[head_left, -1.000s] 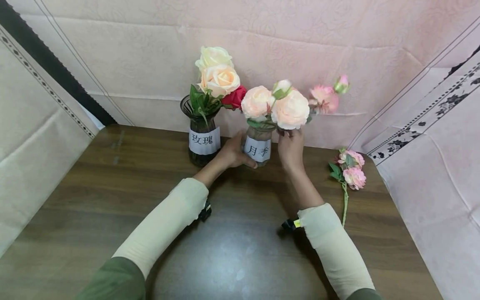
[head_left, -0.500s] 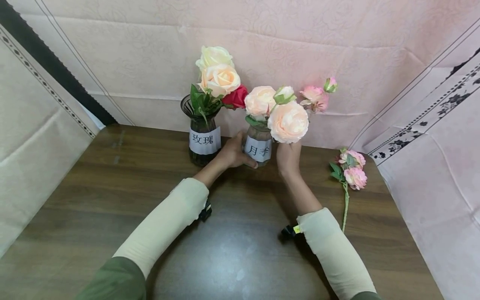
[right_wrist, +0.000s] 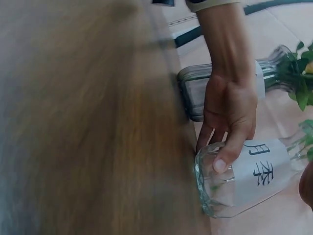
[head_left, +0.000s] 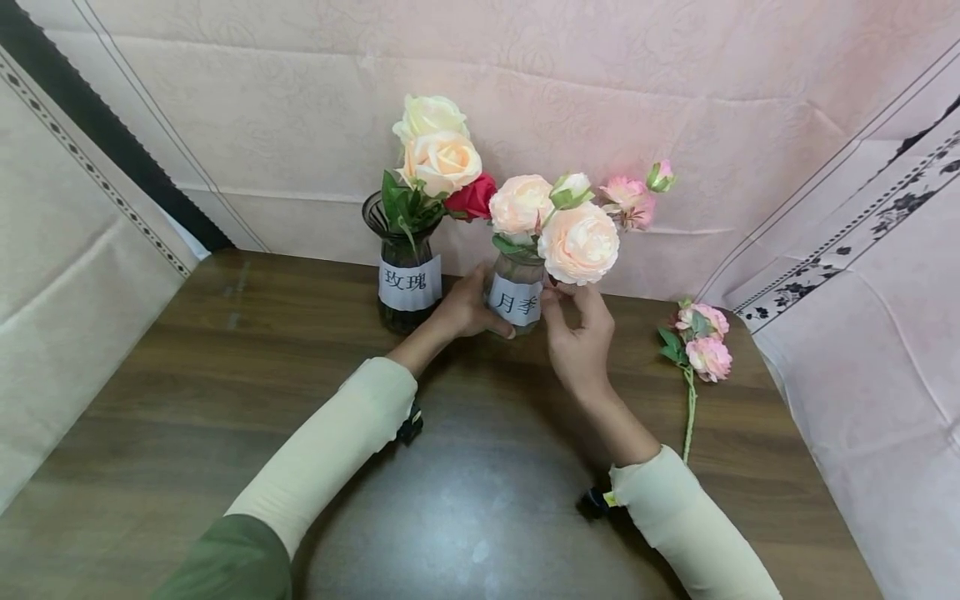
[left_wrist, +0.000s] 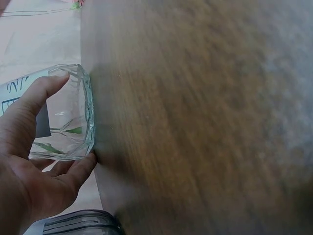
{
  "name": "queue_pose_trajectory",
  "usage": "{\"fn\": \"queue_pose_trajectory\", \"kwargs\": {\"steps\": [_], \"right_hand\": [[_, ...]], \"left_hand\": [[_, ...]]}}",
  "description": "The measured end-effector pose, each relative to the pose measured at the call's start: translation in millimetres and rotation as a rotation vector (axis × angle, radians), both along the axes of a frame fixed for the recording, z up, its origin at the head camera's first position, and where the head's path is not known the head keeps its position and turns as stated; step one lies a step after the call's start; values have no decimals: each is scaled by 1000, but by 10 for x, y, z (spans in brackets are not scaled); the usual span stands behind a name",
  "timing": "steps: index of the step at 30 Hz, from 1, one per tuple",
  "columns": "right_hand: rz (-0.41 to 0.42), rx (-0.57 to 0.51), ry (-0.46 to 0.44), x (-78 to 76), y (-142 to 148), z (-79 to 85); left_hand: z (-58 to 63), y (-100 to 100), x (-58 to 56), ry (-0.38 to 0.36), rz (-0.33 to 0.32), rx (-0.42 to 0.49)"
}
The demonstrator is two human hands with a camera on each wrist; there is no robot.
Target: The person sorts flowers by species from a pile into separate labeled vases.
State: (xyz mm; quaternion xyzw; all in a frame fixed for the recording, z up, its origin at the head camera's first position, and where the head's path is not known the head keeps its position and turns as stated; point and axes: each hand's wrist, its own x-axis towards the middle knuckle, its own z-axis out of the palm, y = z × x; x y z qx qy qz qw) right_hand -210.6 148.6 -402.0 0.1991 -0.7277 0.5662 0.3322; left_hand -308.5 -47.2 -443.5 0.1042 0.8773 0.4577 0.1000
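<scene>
In the head view my left hand (head_left: 468, 308) grips the low part of a clear glass vase (head_left: 516, 271) with a white label. Thumb and fingers lie on opposite sides of its base in the left wrist view, and stems show inside the glass (left_wrist: 71, 112). Two peach flowers (head_left: 579, 243), a pale bud (head_left: 572, 190) and a pink flower (head_left: 628, 200) stand above the vase. My right hand (head_left: 581, 342) is at the vase's right side, just below the lower peach flower. Its fingertips are partly hidden by that bloom, so I cannot tell whether they pinch a stem.
Left of my left hand stands a dark glass vase (head_left: 408, 312), labelled, with cream, peach and red roses (head_left: 442, 161). A pink flower stem (head_left: 690, 408) lies on the wooden table (head_left: 315, 333) at the right. Pale patterned cloth (head_left: 300, 125) hangs behind.
The lower peach flower and the pink flower have shifted left and the peach one lower. My right hand has turned, showing its thumb, and its forearm has drawn back. My left hand stays put.
</scene>
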Motion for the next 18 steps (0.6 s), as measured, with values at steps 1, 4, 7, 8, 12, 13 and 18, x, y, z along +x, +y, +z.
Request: {"fn": "queue_pose_trajectory", "kwargs": {"steps": [1, 4, 7, 8, 12, 13, 18], "right_hand": [[5, 56, 50, 17, -9, 0], [11, 202, 139, 31, -44, 12], [-22, 339, 141, 15, -93, 27], [-34, 374, 132, 6, -111, 35], [-94, 448, 83, -31, -198, 72], [-106, 452, 70, -40, -222, 84], [-167, 512, -7, -92, -343, 180]], "left_hand": [[-50, -3, -43, 7, 2, -3], [-91, -8, -79, 4, -5, -14], [-97, -11, -73, 14, -6, -22], [-39, -10, -17, 13, -7, -17], [48, 0, 56, 12, -9, -14], [47, 0, 57, 17, -10, -21], [1, -17, 8, 18, -25, -72]]}}
